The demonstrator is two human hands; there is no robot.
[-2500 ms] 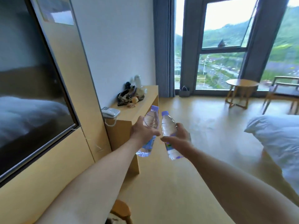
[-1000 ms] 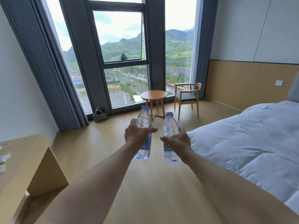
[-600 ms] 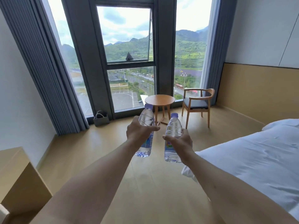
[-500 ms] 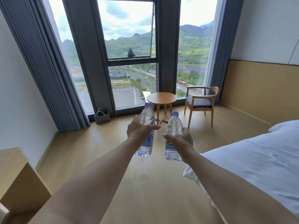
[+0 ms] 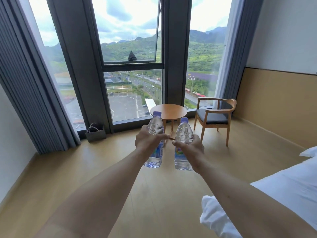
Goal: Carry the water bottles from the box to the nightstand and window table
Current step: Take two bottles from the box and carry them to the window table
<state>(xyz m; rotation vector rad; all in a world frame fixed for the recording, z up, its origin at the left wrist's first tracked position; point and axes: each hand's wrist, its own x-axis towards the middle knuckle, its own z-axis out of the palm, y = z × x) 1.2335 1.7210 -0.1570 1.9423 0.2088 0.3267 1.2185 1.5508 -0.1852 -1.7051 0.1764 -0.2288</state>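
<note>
1. The room had a pale wood-plank floor (image 5: 85, 177), tall dark-framed windows (image 5: 132, 66) and pleated grey curtains (image 5: 25, 93) at both sides.
2. A round wooden window table (image 5: 169, 111) stood by the glass on slim legs. Just to its right was a wooden armchair (image 5: 214, 115) with a curved back and a dark padded seat.
3. A small grey bag (image 5: 95, 133) with looped handles sat on the floor against the window frame.
4. White, rumpled bedding (image 5: 283, 194) filled the lower right corner.
5. The left hand (image 5: 148, 140) was closed around the middle of a clear plastic water bottle (image 5: 155, 124) — upright, ribbed, purple cap, blue label.
6. The right hand (image 5: 190, 146) was wrapped round a second bottle (image 5: 183, 133) of the same make, also upright.
7. Both bottles were held in the air side by side, not touching, in front of the table and well short of it.
</note>
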